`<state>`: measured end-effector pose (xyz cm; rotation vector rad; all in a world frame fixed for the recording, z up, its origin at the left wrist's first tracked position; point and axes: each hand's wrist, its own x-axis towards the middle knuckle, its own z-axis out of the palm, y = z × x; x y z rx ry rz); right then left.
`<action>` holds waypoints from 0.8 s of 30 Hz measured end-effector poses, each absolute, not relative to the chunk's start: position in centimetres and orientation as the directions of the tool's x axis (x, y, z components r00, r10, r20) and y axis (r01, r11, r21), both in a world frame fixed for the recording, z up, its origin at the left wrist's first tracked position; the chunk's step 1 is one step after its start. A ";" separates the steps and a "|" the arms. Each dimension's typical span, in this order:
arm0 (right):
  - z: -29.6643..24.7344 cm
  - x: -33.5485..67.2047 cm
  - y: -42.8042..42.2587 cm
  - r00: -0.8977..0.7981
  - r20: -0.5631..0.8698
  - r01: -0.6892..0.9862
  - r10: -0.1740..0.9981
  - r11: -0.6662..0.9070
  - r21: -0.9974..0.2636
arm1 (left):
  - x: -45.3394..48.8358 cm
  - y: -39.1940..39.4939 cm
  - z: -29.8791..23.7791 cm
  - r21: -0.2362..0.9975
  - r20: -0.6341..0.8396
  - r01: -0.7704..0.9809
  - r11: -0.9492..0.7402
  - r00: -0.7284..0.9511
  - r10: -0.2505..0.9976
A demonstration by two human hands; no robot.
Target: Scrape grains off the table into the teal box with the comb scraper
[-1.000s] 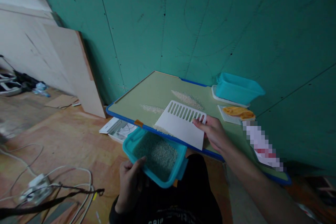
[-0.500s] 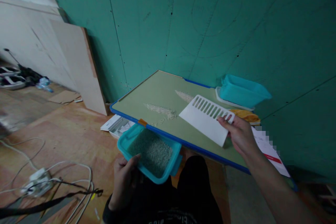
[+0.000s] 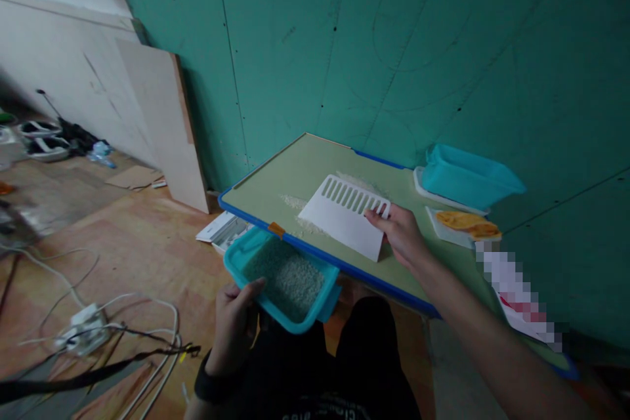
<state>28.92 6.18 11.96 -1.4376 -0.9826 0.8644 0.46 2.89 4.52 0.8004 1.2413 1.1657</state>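
My right hand point(image 3: 403, 236) grips a white slotted scraper point(image 3: 344, 216) by its right end, its lower edge resting on the green table point(image 3: 290, 170) near the front rim. White grains point(image 3: 295, 202) lie in a streak on the table beside and behind the scraper. My left hand point(image 3: 233, 321) holds a teal container point(image 3: 280, 279) by its near corner, just below the table's blue front edge. The container is filled with white grains.
A second teal container point(image 3: 467, 177) stands on a white lid at the table's back right, next to a yellow cloth point(image 3: 467, 223) and a paper point(image 3: 516, 295). A wooden board point(image 3: 162, 125) leans on the wall at left. Cables and a power strip point(image 3: 81, 335) lie on the floor.
My right hand has drawn the scraper from the table's right back leftward and down toward the front edge above the container. The left hand keeps the container under the edge.
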 end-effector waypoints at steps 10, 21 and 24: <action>11.3 25.8 7.0 0.250 -0.037 0.000 0.968 -0.038 -0.999 | 0.0 3.1 3.8 0.921 -0.287 -0.290 0.261 -0.050 0.957; 13.5 30.2 3.4 0.459 -0.054 -0.038 0.887 -0.041 -0.998 | 0.0 3.2 4.4 0.920 -0.290 -0.293 0.260 -0.064 0.955; 13.5 33.2 2.3 0.575 -0.007 0.043 0.818 -0.038 -0.998 | 0.0 3.2 4.6 0.921 -0.295 -0.285 0.268 -0.059 0.954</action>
